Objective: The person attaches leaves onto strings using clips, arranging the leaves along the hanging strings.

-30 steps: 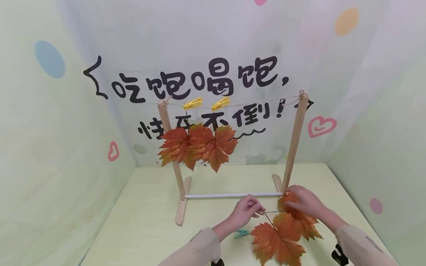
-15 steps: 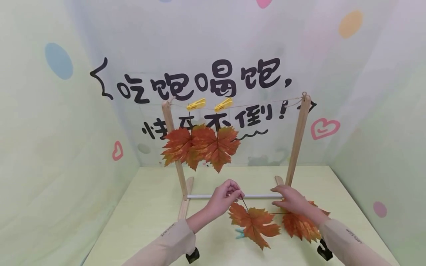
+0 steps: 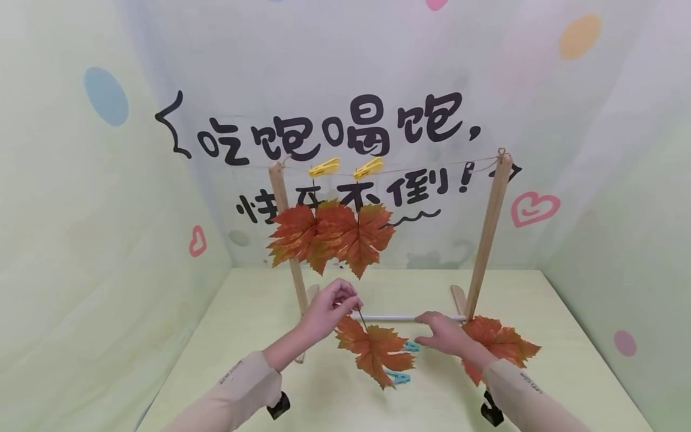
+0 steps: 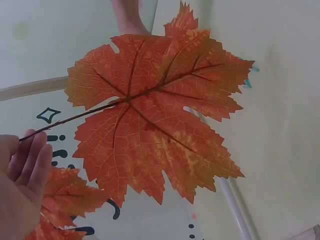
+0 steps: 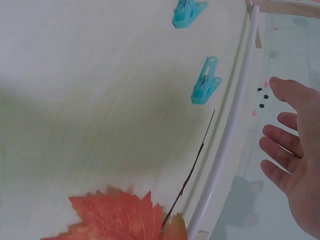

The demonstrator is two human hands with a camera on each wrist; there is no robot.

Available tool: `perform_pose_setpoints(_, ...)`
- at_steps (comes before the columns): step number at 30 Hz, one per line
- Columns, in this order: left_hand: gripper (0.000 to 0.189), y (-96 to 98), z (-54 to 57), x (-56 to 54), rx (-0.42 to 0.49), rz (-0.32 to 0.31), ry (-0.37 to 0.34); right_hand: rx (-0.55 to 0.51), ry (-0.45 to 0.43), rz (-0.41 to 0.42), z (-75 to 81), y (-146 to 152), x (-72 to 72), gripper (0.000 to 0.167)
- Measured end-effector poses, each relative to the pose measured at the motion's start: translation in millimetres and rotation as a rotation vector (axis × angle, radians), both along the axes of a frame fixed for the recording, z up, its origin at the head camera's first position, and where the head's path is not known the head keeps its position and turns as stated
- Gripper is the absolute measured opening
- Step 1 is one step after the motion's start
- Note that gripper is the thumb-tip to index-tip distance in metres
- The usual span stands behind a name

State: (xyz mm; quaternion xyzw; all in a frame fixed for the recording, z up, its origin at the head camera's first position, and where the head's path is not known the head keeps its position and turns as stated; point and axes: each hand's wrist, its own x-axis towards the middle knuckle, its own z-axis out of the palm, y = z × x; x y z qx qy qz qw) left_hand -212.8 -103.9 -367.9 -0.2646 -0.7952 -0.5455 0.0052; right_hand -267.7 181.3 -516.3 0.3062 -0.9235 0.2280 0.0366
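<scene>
My left hand [image 3: 328, 311] pinches the thin stem of an orange-red artificial maple leaf [image 3: 375, 348], which hangs tilted from the fingers in front of the wooden stand. The left wrist view shows the whole veined leaf [image 4: 155, 110] spread out beyond the fingertips. My right hand [image 3: 445, 333] holds nothing, its fingers apart and relaxed near the stand's white rod [image 5: 227, 125]. Two teal clothespins [image 5: 205, 82] lie on the table near it, partly behind the held leaf in the head view. Another maple leaf [image 3: 504, 345] lies at the right, partly behind the right forearm.
Two maple leaves [image 3: 361, 240] hang by yellow clothespins [image 3: 369, 168] at the left part of a string [image 3: 432, 167]. The string runs between two wooden posts [image 3: 490, 234]. Feet of the stand rest on the pale table [image 3: 216, 372]; printed fabric walls surround it.
My left hand has lifted its leaf off the other one and carried it leftward. The right hand has come off the leaf on the table and moved left. A second teal clothespin has come into view.
</scene>
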Motion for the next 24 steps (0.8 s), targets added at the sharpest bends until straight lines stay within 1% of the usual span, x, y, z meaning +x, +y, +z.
perform_pose_setpoints(4, 0.006, -13.4, 4.2, 0.6, -0.009, 0.034, -0.010, -0.008, -0.041, -0.001, -12.0, -11, -1.5, 0.039)
perform_pose_setpoints(8, 0.005, -23.3, 6.3, 2.7, -0.022, 0.067, -0.024, -0.011, -0.018, 0.030, -25.2, -21, -3.3, 0.038)
perform_pose_setpoints(10, 0.005, -27.0, 6.5, 3.7, -0.029, 0.081, -0.019, -0.014, -0.010, 0.040, -31.8, -26, -4.0, 0.039)
perform_pose_setpoints(14, 0.005, -32.8, 5.2, 5.6, -0.036, 0.102, -0.006, -0.002, -0.024, 0.023, -44.1, -34, -3.8, 0.041)
perform_pose_setpoints(15, 0.005, -34.1, 4.6, 6.2, -0.039, 0.109, 0.001, -0.005, -0.029, 0.013, -46.7, -36, -3.2, 0.041)
perform_pose_setpoints(19, 0.006, -41.3, -13.3, -2.1, -0.033, 0.129, 0.033, -0.018, -0.033, -0.038, -55.4, -43, -0.4, 0.040)
perform_pose_setpoints(21, 0.007, -42.9, -17.9, -3.9, -0.025, 0.144, 0.038, -0.019, -0.019, -0.060, -58.8, -46, 0.6, 0.038)
perform_pose_setpoints(22, 0.008, -43.3, -19.4, -4.2, -0.018, 0.151, 0.035, -0.016, -0.011, -0.072, -60.0, -47, 1.2, 0.036)
perform_pose_setpoints(24, 0.009, -41.7, -13.4, 1.2, -0.012, 0.169, 0.020, -0.015, 0.009, -0.094, -62.0, -49, 2.5, 0.033)
